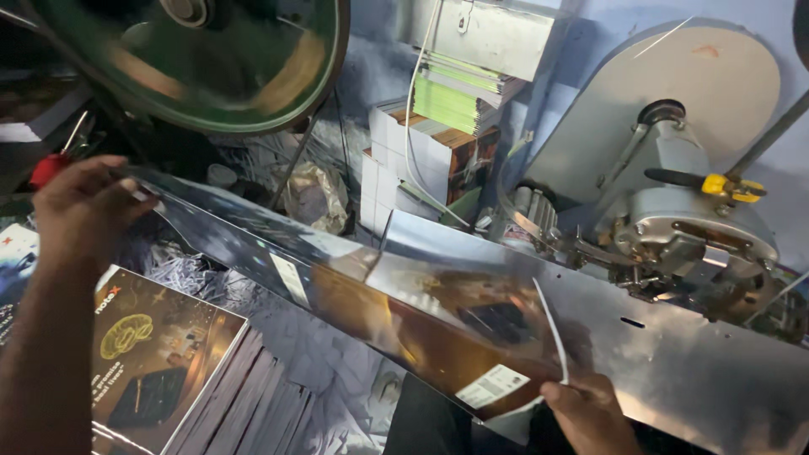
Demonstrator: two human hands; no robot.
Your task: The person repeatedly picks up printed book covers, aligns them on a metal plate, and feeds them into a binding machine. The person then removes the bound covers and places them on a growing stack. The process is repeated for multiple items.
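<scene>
We find our right hand [590, 409] pinched shut on the near corner of a glossy printed sheet [438, 324], thumb on top. Our left hand [80, 206] is closed on the sheet's far end, so the sheet hangs stretched between the two hands, sagging slightly and leaning against the metal guard [699, 371] just beyond the right hand. Below the left hand lies a stack of notebooks [177, 371] among paper trimmings [337, 362]. Above it a green flywheel [202, 59] appears blurred, likely spinning. In our judgement the risk is the left hand or the sheet edge drifting up toward that wheel; a loose pinch could also let the slick sheet slip or crease.
</scene>
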